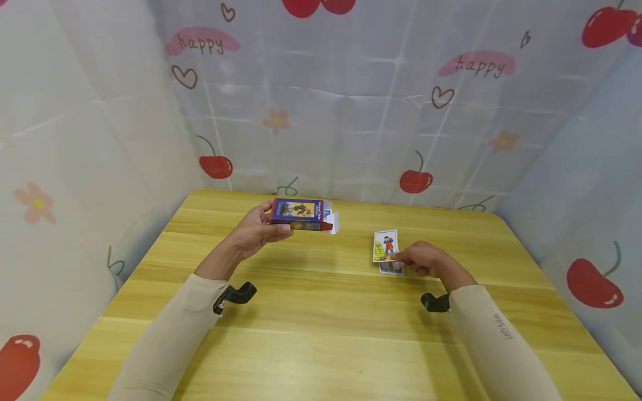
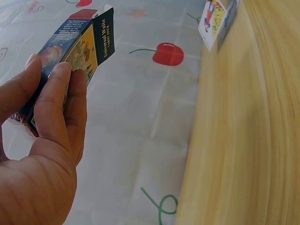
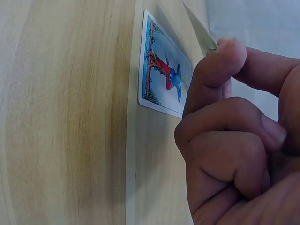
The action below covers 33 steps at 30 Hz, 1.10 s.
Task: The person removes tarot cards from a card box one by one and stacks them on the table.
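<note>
My left hand (image 1: 254, 231) grips a dark blue and red tarot card box (image 1: 296, 209), held on its side above the far part of the table. The box's right end stands open, its flaps out and a bit of a card showing inside. "Universal Waite Tarot Deck" is printed on it in the left wrist view. Between thumb and forefinger, my right hand (image 1: 424, 259) pinches a tarot card (image 1: 385, 245) with a red-and-blue figure and yellow shapes. Beneath it a second tarot card (image 3: 164, 70) lies face up on the wood, partly covered in the head view.
The wooden table (image 1: 321, 334) runs back to a pale curtain (image 1: 341, 145) printed with cherries, hearts and flowers. Similar sheets hang at the left and right. A black wrist mount (image 1: 236, 295) juts from the left sleeve, another mount (image 1: 435, 303) from the right.
</note>
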Motion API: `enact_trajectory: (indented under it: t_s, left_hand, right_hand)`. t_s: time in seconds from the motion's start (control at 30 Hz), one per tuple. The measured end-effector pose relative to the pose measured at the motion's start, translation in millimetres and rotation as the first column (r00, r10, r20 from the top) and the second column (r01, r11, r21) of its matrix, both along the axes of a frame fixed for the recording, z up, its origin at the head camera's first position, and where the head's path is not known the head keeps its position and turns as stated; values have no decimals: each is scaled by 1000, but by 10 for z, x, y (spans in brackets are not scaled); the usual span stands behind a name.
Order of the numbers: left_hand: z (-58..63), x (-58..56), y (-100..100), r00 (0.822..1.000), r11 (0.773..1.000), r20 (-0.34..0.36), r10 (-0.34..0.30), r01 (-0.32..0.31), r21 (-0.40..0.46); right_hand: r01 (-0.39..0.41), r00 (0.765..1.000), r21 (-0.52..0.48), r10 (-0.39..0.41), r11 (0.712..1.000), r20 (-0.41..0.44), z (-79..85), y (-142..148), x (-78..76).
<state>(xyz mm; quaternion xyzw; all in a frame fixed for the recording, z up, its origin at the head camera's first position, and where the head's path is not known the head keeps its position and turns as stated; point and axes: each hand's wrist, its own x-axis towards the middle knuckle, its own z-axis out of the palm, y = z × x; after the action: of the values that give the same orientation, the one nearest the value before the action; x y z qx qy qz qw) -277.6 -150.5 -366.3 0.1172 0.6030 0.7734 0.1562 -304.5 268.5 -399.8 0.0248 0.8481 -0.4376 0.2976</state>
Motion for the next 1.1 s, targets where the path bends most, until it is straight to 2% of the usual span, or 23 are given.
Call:
enact_trajectory:
  t_s: [0.3, 0.43, 0.77, 1.1]
  left_hand:
    - [-3, -2, -18, 1000, 1000, -3, 2, -2, 15]
    - [-4, -4, -15, 1000, 1000, 1, 7, -7, 16]
    - [-8, -25, -3, 1000, 1000, -6, 1, 0, 29]
    - [-13, -26, 13, 1000, 1000, 15, 9, -10, 23]
  right_hand:
    - [35, 999, 81, -38, 996, 29, -71, 32, -36]
    - [27, 999, 137, -32, 990, 33, -113, 35, -38]
    - [26, 1000, 273, -23, 962, -16, -145, 8, -43]
    - [13, 999, 315, 1, 949, -43, -161, -22, -44]
